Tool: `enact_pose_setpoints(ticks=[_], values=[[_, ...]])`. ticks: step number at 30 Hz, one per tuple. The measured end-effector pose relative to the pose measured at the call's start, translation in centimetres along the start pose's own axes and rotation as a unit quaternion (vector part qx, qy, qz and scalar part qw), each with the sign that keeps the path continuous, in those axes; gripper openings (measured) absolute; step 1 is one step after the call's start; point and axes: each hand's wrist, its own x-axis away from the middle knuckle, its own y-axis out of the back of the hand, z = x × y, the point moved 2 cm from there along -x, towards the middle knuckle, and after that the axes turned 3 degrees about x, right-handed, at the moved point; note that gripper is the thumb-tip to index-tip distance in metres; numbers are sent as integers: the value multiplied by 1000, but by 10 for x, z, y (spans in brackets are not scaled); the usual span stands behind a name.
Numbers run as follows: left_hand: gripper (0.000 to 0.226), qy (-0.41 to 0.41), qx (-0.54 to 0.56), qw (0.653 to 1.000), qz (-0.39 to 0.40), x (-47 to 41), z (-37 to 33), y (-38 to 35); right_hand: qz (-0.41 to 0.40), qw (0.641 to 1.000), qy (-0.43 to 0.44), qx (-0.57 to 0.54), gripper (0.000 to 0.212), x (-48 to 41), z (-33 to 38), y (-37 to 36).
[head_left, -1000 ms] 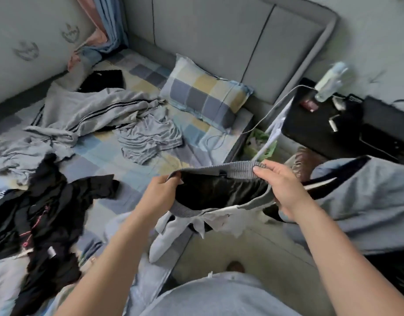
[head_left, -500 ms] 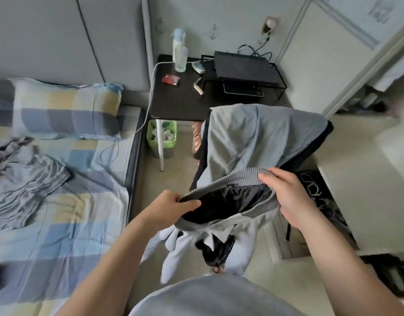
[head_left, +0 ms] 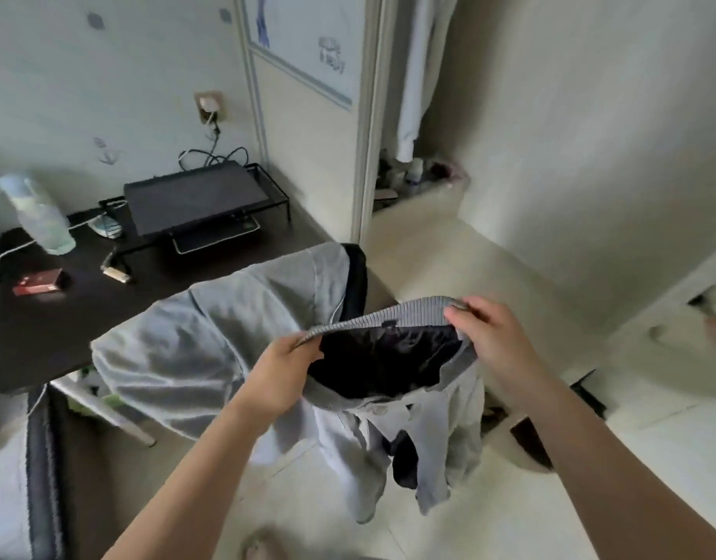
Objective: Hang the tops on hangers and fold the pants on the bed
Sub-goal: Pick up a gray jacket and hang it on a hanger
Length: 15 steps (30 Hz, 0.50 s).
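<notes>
I read this as a home bedroom, small and lived-in. Bed [head_left: 7,491] edge with a pale sheet at 8 o'clock. Dark desk [head_left: 65,325] at 9 to 10 o'clock, carrying a black riser shelf [head_left: 195,196], a plastic bottle [head_left: 37,214] and a red packet [head_left: 37,281]. Wall socket [head_left: 209,105] with plug and cables at 11 o'clock, small decals [head_left: 106,149] on the wall nearby. Grey garment [head_left: 211,349] draped over a black chair [head_left: 356,276] near centre. Printed sliding door [head_left: 308,115] at 12, pale cloth [head_left: 417,74] hanging in the gap beside it. Pale tiled floor [head_left: 510,499] at 4 o'clock

Bottle [head_left: 37,214], red box [head_left: 37,281] on dark desk [head_left: 57,325]
</notes>
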Motion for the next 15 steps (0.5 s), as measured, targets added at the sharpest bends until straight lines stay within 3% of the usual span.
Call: enact_pose_setpoints(ticks=[7,15], values=[[42,-160,12,985,70,-94,-143,-60,-187,978,87,19,34,-74,49,94],[47,-330,6,931,154,-192,-343,-103,-371,910,164,85,31,-155,155,191]])
